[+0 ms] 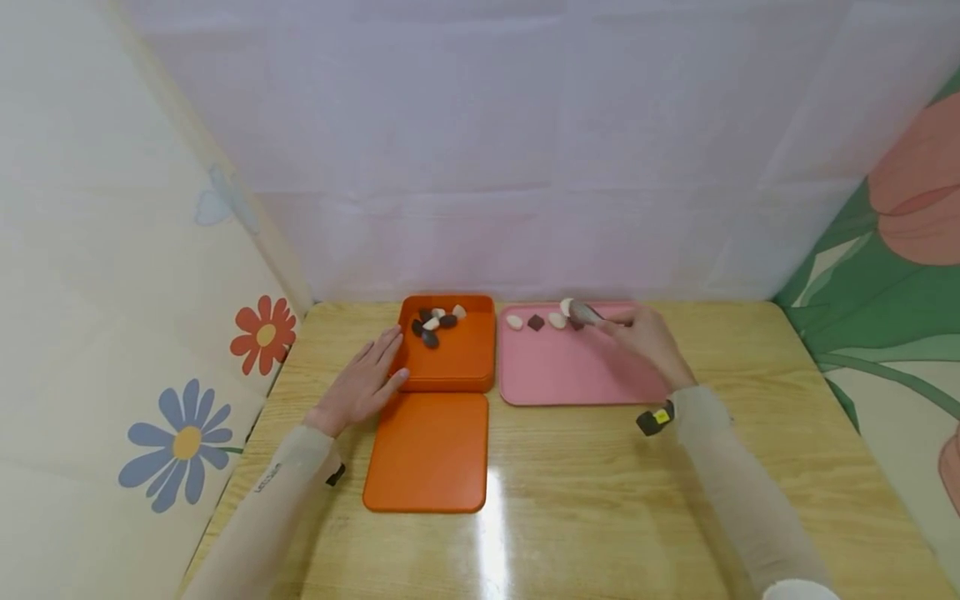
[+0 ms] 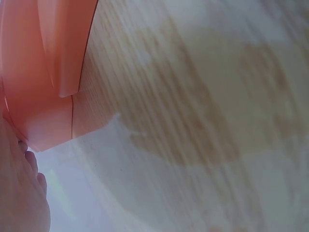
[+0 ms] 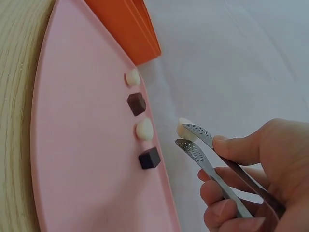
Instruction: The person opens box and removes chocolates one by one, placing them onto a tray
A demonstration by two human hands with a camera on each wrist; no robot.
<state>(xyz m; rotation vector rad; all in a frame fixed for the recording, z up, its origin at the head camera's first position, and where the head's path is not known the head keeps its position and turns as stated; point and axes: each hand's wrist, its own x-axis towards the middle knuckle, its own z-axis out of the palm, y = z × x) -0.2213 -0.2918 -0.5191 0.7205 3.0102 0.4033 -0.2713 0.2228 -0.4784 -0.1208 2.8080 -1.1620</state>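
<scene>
My right hand (image 1: 651, 340) grips a pair of metal tongs (image 3: 197, 154) with perforated tips. At those tips is a white piece (image 3: 183, 129), held above the far edge of the pink tray (image 1: 577, 379). Along that edge of the tray lie a white piece (image 3: 133, 77), a dark brown block (image 3: 136, 104), another white piece (image 3: 144, 129) and a dark cube (image 3: 149, 158). My left hand (image 1: 362, 385) rests against the left side of an orange box (image 1: 457, 385), its fingers stretched out. Several black and white pieces (image 1: 431, 324) lie loose inside the box, toward the back.
A flat orange lid (image 1: 427, 454) lies on the wooden table (image 1: 585, 500) just in front of the box. The tray stands close to the box's right side. Behind both rises a pale cloth backdrop (image 1: 480, 167), with flower-patterned panels at the left and right.
</scene>
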